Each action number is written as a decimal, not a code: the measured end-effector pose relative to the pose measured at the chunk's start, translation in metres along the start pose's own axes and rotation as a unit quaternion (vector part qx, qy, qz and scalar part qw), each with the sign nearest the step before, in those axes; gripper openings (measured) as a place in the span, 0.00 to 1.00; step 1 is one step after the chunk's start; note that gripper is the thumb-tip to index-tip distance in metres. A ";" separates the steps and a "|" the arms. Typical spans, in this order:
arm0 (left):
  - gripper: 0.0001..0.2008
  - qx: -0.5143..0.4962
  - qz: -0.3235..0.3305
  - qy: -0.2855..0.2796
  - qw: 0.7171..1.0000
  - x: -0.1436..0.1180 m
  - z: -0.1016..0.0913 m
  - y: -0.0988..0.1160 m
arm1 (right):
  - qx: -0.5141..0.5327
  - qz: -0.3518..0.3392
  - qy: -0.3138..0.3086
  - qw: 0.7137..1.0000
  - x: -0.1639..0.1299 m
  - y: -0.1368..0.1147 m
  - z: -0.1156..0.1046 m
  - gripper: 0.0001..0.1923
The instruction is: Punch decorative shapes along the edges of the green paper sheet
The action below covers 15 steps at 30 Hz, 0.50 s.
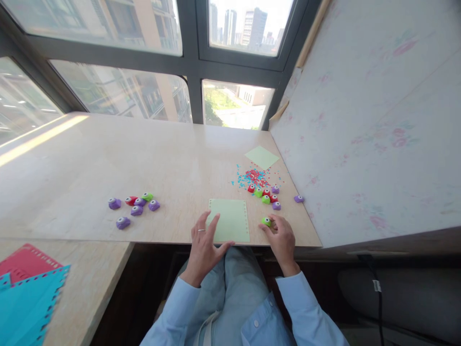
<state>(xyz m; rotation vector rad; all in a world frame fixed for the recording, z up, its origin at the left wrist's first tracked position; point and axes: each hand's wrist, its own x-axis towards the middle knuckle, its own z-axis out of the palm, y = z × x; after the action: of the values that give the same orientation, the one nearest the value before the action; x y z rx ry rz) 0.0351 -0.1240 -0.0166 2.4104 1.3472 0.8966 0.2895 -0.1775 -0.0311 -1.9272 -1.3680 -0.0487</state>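
Observation:
A pale green sheet of paper (230, 221) lies near the front edge of the sill, with small holes along its right edge and some at the top. My left hand (207, 245) is over the sheet's left side, fingers spread and holding nothing. To the right of the sheet, my right hand (283, 236) grips a small green craft punch (266, 221) with an eye on top, between thumb and fingers. Just beyond it sits a cluster of red, green and purple punches, including a purple punch (276, 205). Whether the held punch touches the sill I cannot tell.
Red and blue paper bits (255, 177) are scattered behind the cluster, near another green sheet (262, 157). A lone purple punch (298, 198) sits by the right wall. Several more punches, one purple (123, 222), stand at left. Punched blue (32, 307) and red sheets (30, 262) lie lower left.

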 end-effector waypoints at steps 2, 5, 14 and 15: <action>0.39 -0.006 0.041 -0.033 0.999 0.006 0.004 0.007 | 0.010 -0.018 -0.018 1.000 0.000 0.002 -0.001 0.27; 0.42 -0.008 0.099 -0.102 0.990 0.017 0.012 0.017 | 0.028 -0.023 -0.039 0.999 0.000 0.004 -0.002 0.26; 0.29 -0.045 0.105 -0.170 0.979 0.025 0.020 0.016 | 0.108 0.074 -0.046 0.990 0.001 0.007 -0.009 0.24; 0.29 -0.046 0.102 -0.172 0.979 0.025 0.018 0.015 | 0.115 0.089 -0.047 0.988 0.001 0.007 -0.009 0.24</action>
<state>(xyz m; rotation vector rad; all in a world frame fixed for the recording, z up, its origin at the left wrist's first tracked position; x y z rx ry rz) 0.0666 -0.1098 -0.0136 2.5163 0.9268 0.5359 0.2990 -0.1834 -0.0283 -1.8649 -1.1984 0.2778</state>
